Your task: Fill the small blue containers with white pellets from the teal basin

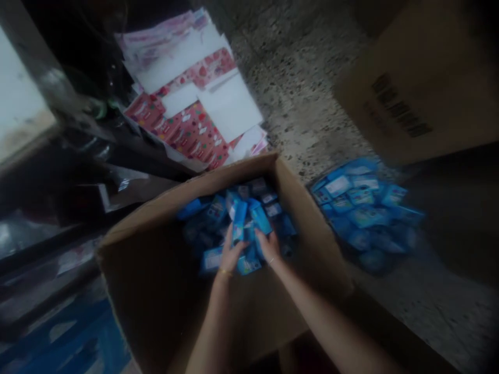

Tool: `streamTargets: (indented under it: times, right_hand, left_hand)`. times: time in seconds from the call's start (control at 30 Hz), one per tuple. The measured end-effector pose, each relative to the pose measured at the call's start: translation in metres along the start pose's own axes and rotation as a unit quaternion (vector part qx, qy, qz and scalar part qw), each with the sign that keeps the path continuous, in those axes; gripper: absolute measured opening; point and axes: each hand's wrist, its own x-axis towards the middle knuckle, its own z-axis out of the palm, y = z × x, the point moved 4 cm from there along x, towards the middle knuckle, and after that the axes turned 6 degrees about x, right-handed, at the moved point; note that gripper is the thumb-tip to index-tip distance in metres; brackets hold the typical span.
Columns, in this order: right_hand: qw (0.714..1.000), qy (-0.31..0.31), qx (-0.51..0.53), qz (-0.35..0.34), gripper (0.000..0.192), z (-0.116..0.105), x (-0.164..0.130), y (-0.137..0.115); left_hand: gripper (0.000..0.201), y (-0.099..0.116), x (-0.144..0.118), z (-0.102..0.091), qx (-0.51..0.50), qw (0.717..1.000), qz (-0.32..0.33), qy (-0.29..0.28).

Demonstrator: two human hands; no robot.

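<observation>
Head view, looking down into an open cardboard box (156, 291) on the floor, and both hands are deep inside it. The left hand (230, 254) is closed around an upright blue packet (239, 223), fingers wrapped on its lower half. The right hand (270, 246) sits just beside it, gripping a second blue packet (260, 218) that leans away to the right. The two hands are close together, nearly touching, each clamped on its own packet.

Under them lies a loose jumble of more blue packets (210, 218), filling the far end of the box. The picture is blurred, so the printing on them cannot be read.

By the look of it, these are small card cartons: light, fairly stiff along the edges, but likely to dent if squeezed on the broad faces. Glossy card may be a bit slippery, so a hold across the narrow sides, low on the body, looks the safest, and that is about where the left hand has it.

To the right of the box, on the speckled floor (304, 104), sits a separate heap of blue packets (362, 208), well apart from the hands. Beyond the box lies a stack of pink and white printed sheets (195, 98). A second, larger carton (424, 83) with a barcode stands at upper right.
</observation>
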Motion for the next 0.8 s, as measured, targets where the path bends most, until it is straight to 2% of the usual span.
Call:
streamTargets:
  times: [0.07,0.2,0.27,0.33,0.37,0.43,0.53,0.6,0.67,0.73,0.8]
  right_hand:
    - [0.999,0.011,0.036,0.016,0.054,-0.009,-0.031,-0.023]
    - [0.997,-0.004,0.072,-0.035,0.058,-0.043,-0.086,-0.097]
    - [0.994,-0.013,0.088,-0.068,0.060,-0.073,-0.112,-0.138]
    - [0.990,-0.006,0.109,-0.087,0.058,-0.114,-0.133,-0.171]
    - [0.989,0.007,0.116,-0.091,0.056,-0.139,-0.139,-0.183]
    - [0.988,0.046,0.113,-0.094,0.052,-0.196,-0.140,-0.192]
    - [0.984,0.122,0.087,-0.100,0.048,-0.290,-0.109,-0.176]
    - [0.982,0.156,0.054,-0.094,0.047,-0.349,-0.071,-0.150]
    - [0.984,0.166,-0.008,-0.057,0.047,-0.401,-0.024,-0.118]
    - [0.986,0.157,-0.060,-0.008,0.049,-0.442,0.023,-0.085]
    - [0.988,0.135,-0.071,0.023,0.050,-0.474,0.067,-0.055]
  left_hand:
    - [0.078,0.034,-0.032,-0.009,0.031,0.996,0.065,-0.048]
    - [0.079,0.091,-0.108,-0.015,0.082,0.988,0.114,-0.059]
    - [0.082,0.118,-0.148,-0.001,0.104,0.986,0.114,-0.070]
    - [0.084,0.142,-0.185,0.030,0.108,0.982,0.115,-0.106]
    - [0.084,0.153,-0.200,0.053,0.106,0.979,0.121,-0.128]
    - [0.082,0.171,-0.218,0.110,0.102,0.969,0.146,-0.168]
    - [0.079,0.185,-0.213,0.217,0.079,0.948,0.189,-0.242]
    - [0.080,0.182,-0.191,0.294,0.050,0.937,0.183,-0.294]
    - [0.083,0.169,-0.158,0.366,0.025,0.938,0.142,-0.315]
    - [0.088,0.151,-0.120,0.426,0.021,0.949,0.092,-0.302]
    - [0.092,0.133,-0.084,0.473,0.042,0.960,0.051,-0.271]
